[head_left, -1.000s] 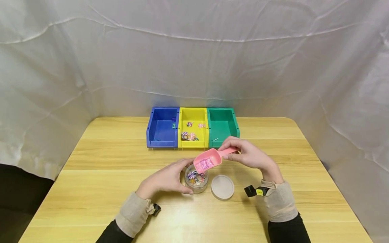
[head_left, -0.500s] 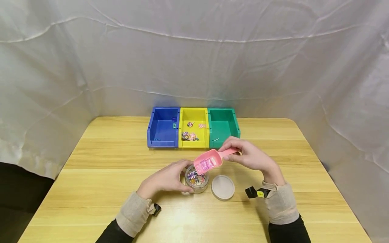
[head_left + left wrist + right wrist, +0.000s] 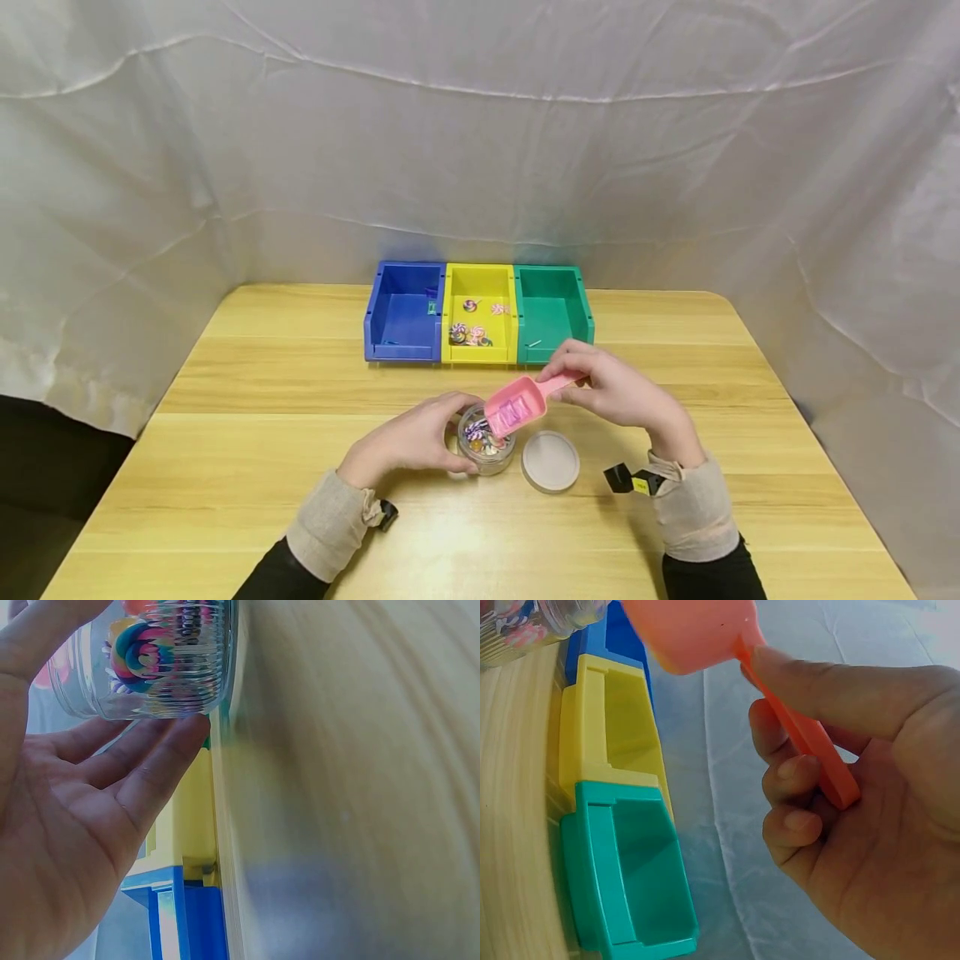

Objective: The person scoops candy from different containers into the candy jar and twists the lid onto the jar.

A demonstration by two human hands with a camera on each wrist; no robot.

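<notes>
Scoop tipping lower toward jar than before.
Head: right hand [image 3: 618, 392] pinching pink scoop [image 3: 517, 404] over clear jar [image 3: 486, 442], left hand [image 3: 408, 442] cupping it on wooden surface [image 3: 262, 433]. Left wrist: fingers [image 3: 150, 761] curling round jar. Right wrist: thumb pressing scoop handle [image 3: 802, 739]; white sheeting behind.

black sleeves, beige ribbed cuffs, small black wrist-worn cameras, bare hands
</notes>
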